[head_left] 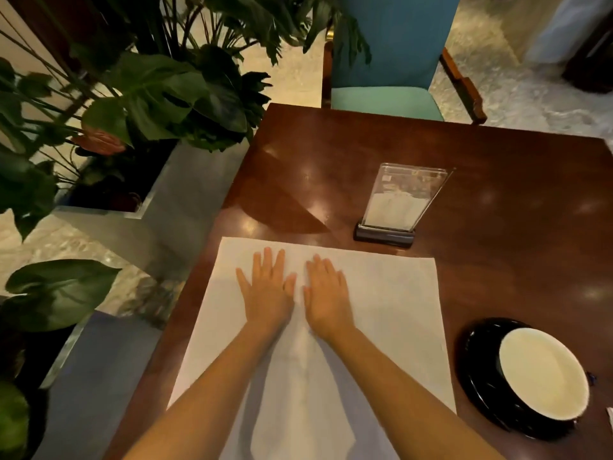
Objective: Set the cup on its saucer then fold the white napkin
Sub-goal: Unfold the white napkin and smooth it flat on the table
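Note:
The white napkin (381,310) lies spread flat on the dark wooden table (497,260), reaching its near edge. My left hand (267,290) and my right hand (326,293) press flat on the napkin's middle, side by side, fingers straight and pointing away from me. At the right, the cup (544,380), black outside and white inside, stands on its black saucer (477,360), just right of the napkin's edge.
A clear acrylic sign holder (398,207) on a dark base stands beyond the napkin. A teal chair (391,61) is at the table's far side. Large potted plants (149,94) in grey planters crowd the left edge. A small white object (609,423) shows at the far right.

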`<state>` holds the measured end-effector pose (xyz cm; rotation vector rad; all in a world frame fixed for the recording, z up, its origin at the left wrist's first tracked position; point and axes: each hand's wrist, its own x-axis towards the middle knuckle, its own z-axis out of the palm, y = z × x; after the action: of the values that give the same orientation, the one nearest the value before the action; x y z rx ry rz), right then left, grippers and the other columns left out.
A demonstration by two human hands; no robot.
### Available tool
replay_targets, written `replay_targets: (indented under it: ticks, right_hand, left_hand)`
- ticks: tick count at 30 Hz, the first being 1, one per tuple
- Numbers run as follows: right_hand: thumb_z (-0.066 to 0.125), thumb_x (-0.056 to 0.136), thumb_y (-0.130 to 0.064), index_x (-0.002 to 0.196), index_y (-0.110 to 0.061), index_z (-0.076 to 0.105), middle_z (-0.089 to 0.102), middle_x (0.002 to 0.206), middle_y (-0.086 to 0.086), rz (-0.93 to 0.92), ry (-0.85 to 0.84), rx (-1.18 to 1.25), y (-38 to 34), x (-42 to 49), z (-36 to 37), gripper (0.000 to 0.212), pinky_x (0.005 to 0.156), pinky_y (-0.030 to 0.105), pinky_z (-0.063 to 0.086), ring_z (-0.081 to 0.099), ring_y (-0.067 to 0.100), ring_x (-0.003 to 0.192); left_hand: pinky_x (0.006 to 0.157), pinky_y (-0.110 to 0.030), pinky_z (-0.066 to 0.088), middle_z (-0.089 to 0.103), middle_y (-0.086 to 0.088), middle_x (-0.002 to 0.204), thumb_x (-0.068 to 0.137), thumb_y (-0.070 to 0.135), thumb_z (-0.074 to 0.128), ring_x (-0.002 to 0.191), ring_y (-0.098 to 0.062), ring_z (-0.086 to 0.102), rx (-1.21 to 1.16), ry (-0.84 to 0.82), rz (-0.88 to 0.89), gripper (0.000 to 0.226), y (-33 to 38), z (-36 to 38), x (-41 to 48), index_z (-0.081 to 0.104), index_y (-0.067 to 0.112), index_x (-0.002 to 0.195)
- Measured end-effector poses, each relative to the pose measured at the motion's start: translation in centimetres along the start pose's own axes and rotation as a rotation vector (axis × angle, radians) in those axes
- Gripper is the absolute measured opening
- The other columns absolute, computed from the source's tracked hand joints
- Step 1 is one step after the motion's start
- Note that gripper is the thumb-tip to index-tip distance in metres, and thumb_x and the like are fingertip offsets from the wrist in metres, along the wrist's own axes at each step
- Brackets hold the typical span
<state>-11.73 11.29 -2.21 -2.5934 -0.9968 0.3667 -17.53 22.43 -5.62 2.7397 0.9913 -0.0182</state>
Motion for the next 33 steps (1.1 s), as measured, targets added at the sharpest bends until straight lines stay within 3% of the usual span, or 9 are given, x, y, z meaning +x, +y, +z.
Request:
replay_targets:
  ticks: [2, 7, 11, 18, 21, 23, 26, 29, 33]
  right_hand:
    - [-0.021, 0.086, -0.051, 0.148, -0.018, 0.021, 0.016, 0.157, 0.004, -0.03, -0.03, -0.099, 0.8, 0.6, 1.4, 0.081, 0.117, 0.046, -0.009, 0.011, 0.026, 0.145]
    - [0.014, 0.095, -0.049, 0.147, -0.025, 0.025, 0.023, 0.155, 0.0, 0.11, 0.035, -0.197, 4.5, 0.0, 1.3, 0.058, 0.114, 0.047, 0.0, 0.016, 0.025, 0.144]
    - [0.009, 0.093, -0.054, 0.149, -0.031, 0.01, 0.004, 0.159, -0.004, 0.226, 0.101, -0.205, 8.9, -1.5, -0.1, 0.061, 0.116, 0.044, -0.01, -0.005, 0.022, 0.146]
    - [0.012, 0.093, -0.049, 0.15, -0.024, 0.013, 0.008, 0.159, 0.002, 0.349, 0.188, -0.184, 11.6, -3.2, -0.7, 0.062, 0.119, 0.043, 0.001, 0.002, 0.024, 0.146]
    - [0.016, 0.097, -0.046, 0.15, -0.022, 0.011, 0.006, 0.159, 0.003, 0.332, 0.179, -0.185, 11.6, -3.2, -0.8, 0.058, 0.119, 0.044, 0.0, 0.0, 0.025, 0.146]
    - [0.021, 0.098, -0.043, 0.15, -0.021, 0.012, 0.006, 0.159, 0.004, 0.327, 0.183, -0.168, 11.6, -3.1, -0.7, 0.057, 0.119, 0.044, 0.0, 0.0, 0.025, 0.146]
    - [0.018, 0.098, -0.045, 0.15, -0.022, 0.007, 0.001, 0.159, 0.003, 0.329, 0.167, -0.186, 11.5, -3.2, -0.8, 0.058, 0.118, 0.043, -0.003, -0.004, 0.023, 0.146]
    - [0.014, 0.097, -0.047, 0.15, -0.024, 0.003, -0.003, 0.159, 0.001, 0.341, 0.143, -0.196, 11.6, -3.1, -0.8, 0.058, 0.118, 0.041, -0.006, -0.008, 0.022, 0.146]
    - [0.012, 0.097, -0.048, 0.15, -0.025, 0.003, -0.003, 0.159, 0.0, 0.34, 0.143, -0.207, 11.6, -3.1, -0.9, 0.058, 0.117, 0.041, -0.007, -0.008, 0.021, 0.146]
  left_hand:
    - [0.112, -0.054, -0.01, 0.011, -0.002, 0.157, 0.093, 0.056, 0.018, 0.144, -0.027, 0.006, 0.077, 0.022, 0.017, 0.062, -1.0, 0.9, -0.1, 0.011, 0.028, 0.148]
    - [0.11, -0.054, -0.017, 0.004, 0.004, 0.158, 0.089, 0.065, 0.016, 0.145, -0.024, 0.0, 0.111, 0.063, 0.021, 0.067, -2.4, 0.9, 0.3, 0.006, 0.034, 0.147]
    - [0.109, -0.05, -0.018, 0.0, 0.005, 0.158, 0.088, 0.067, 0.012, 0.145, -0.022, -0.004, 0.11, 0.058, 0.037, 0.068, -3.3, 0.3, 0.7, 0.004, 0.034, 0.147]
    - [0.115, -0.049, -0.007, 0.0, 0.004, 0.158, 0.087, 0.064, -0.004, 0.145, -0.02, -0.005, 0.136, 0.002, 0.136, 0.069, -6.9, -1.2, 1.8, 0.002, 0.032, 0.148]
    - [0.115, -0.053, -0.001, 0.006, -0.002, 0.158, 0.091, 0.056, -0.001, 0.145, -0.022, 0.001, 0.158, 0.014, -0.011, 0.066, -8.4, -2.0, 1.6, 0.007, 0.024, 0.149]
    - [0.112, -0.06, 0.015, 0.026, -0.013, 0.153, 0.098, 0.044, 0.014, 0.141, -0.029, 0.021, 0.124, 0.117, -0.091, 0.059, -7.0, -2.1, -0.4, 0.026, 0.012, 0.145]
    - [0.105, -0.057, 0.031, 0.044, -0.015, 0.142, 0.097, 0.038, 0.02, 0.13, -0.034, 0.042, 0.019, 0.149, 0.083, 0.053, 0.0, -0.1, -6.3, 0.041, 0.009, 0.137]
    - [0.108, -0.05, 0.024, 0.043, -0.007, 0.144, 0.098, 0.04, 0.015, 0.134, -0.025, 0.039, -0.131, 0.033, 0.168, 0.054, 6.0, 1.4, -12.4, 0.044, 0.015, 0.137]
    - [0.11, -0.046, 0.015, 0.033, -0.005, 0.15, 0.096, 0.05, 0.008, 0.139, -0.023, 0.028, 0.022, -0.006, 0.081, 0.062, 3.3, 1.7, -14.0, 0.035, 0.018, 0.143]
